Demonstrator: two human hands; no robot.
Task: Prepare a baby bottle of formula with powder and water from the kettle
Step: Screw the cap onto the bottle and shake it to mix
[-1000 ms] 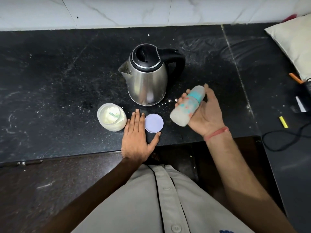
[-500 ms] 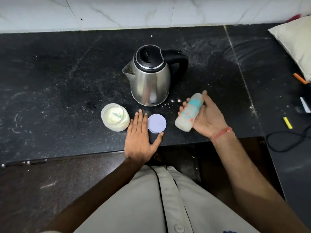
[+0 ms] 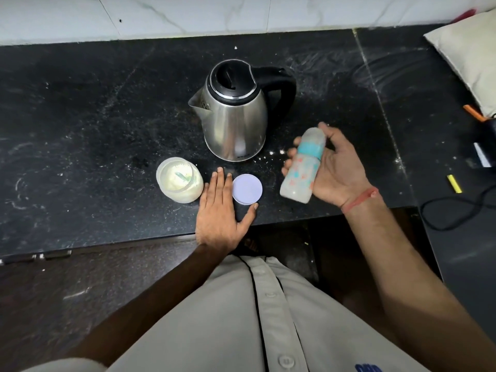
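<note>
Right hand (image 3: 338,173) fingers curled round tilted bottle (image 3: 302,166), left hand (image 3: 220,214) flat on surface (image 3: 80,130), fingers released, between jar (image 3: 179,179) and lid (image 3: 247,189), kettle (image 3: 236,114) at 12 o'clock

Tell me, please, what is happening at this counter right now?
A person is making formula. The right hand holds a capped baby bottle tilted above the black counter. The left hand rests flat between an open powder jar and its lid. The kettle stands closed behind them.
</note>
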